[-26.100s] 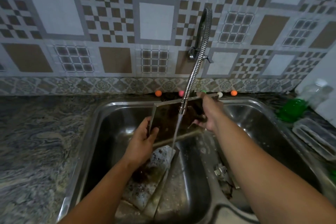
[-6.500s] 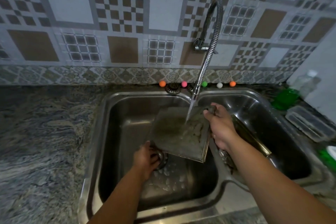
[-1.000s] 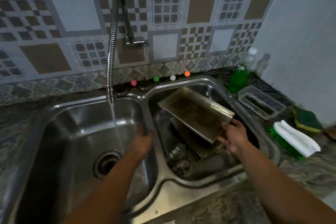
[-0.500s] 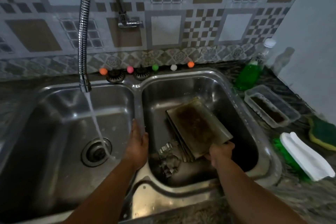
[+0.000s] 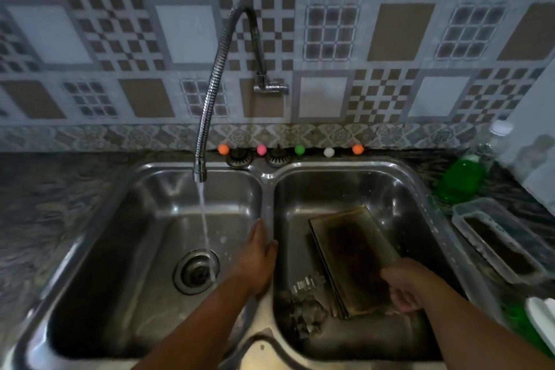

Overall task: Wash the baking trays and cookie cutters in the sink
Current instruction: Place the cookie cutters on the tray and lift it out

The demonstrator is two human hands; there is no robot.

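A stained baking tray [image 5: 351, 255] lies on top of a stack of trays in the right basin of the double steel sink [image 5: 267, 189]. My right hand [image 5: 401, 288] grips its near right corner. A heap of metal cookie cutters [image 5: 303, 300] rests on the basin floor left of the stack. My left hand [image 5: 255, 255] lies flat on the divider between the basins, fingers together, holding nothing. The flexible tap [image 5: 210, 99] runs water into the left basin, onto the drain [image 5: 195, 272].
A green soap bottle [image 5: 461, 174] and a clear plastic box [image 5: 498, 243] stand on the counter at the right, with a white brush [image 5: 540, 318] nearer. Small coloured balls [image 5: 261, 149] line the back rim. Granite counter [image 5: 45, 219] extends left.
My right hand has lowered the tray from above the right basin onto the stack there. My left hand stayed on the divider. The view swung back left.
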